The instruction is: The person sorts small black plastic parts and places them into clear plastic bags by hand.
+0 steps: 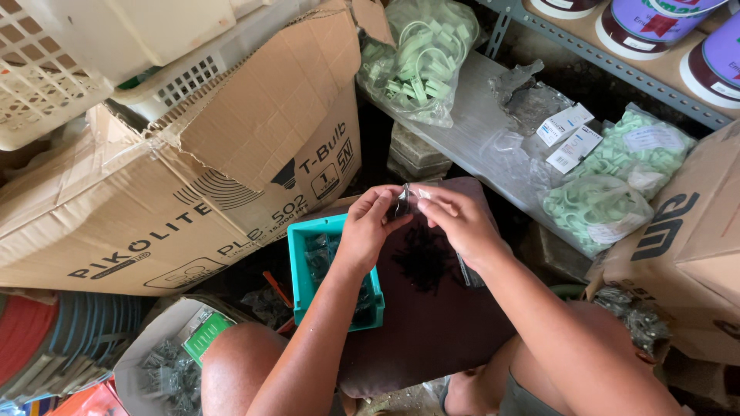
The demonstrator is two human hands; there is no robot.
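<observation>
A small clear plastic bag (406,199) is held upright, its long axis roughly vertical, just above the dark cloth (432,308) and right of the teal tray (297,266). Its top edge is pinched between the narrowly closed fingers of the left hand (368,225) and the right hand (456,219).

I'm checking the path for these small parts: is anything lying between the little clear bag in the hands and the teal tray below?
Nothing visible does. The left hand and right hand pinch the small clear plastic bag just above the dark cloth, and the teal plastic tray sits open directly beside and below, partly under the left wrist.
</observation>
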